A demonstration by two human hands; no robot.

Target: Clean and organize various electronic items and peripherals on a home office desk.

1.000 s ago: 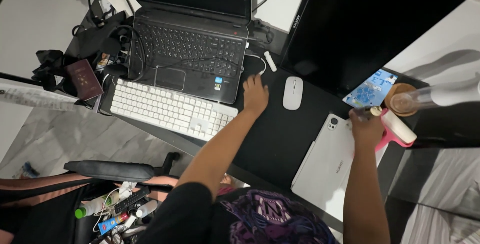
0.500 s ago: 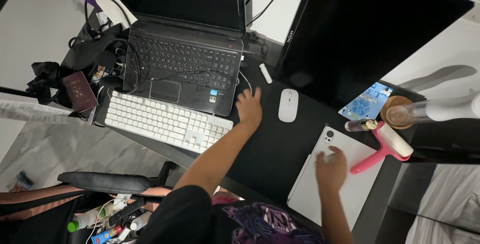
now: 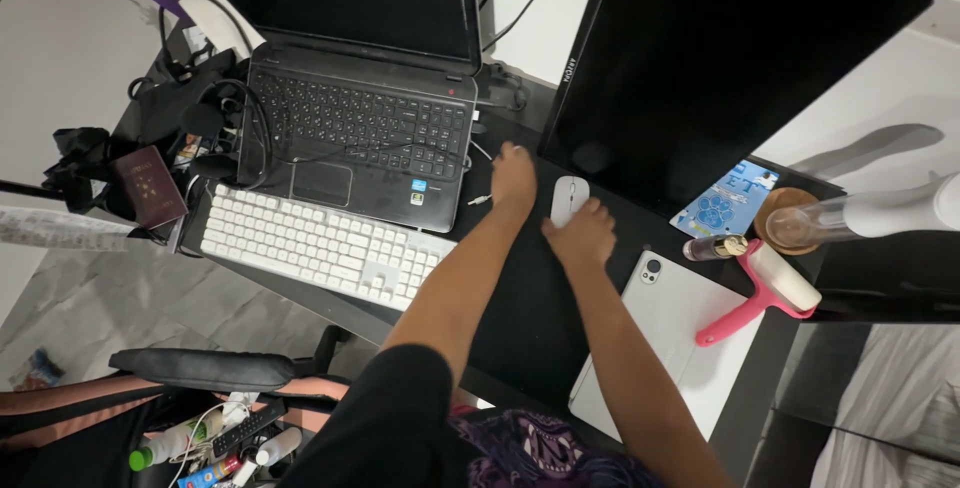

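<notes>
My left hand [image 3: 513, 177] reaches across the black desk mat [image 3: 520, 298] into the gap between the laptop [image 3: 350, 128] and the black monitor [image 3: 740, 58]. Its fingers lie palm down, hiding whatever is under them. A thin white cable end [image 3: 481, 199] shows just left of it. My right hand [image 3: 580, 236] sits right beside it, with spread fingers touching the near end of a white mouse [image 3: 568, 193]. The two forearms run side by side.
A white keyboard [image 3: 320, 245] lies in front of the laptop. A white tablet [image 3: 680, 338], a small vial [image 3: 712, 247], a pink-handled roller [image 3: 765, 293], a blue card [image 3: 725, 198] and a wooden coaster [image 3: 783, 216] lie right. A dark booklet [image 3: 148, 186] and headphones [image 3: 215, 118] sit left.
My right hand left the vial by the roller, crossed the tablet and came up left to the mouse. My left hand slid further up toward the monitor, covering the small white stick.
</notes>
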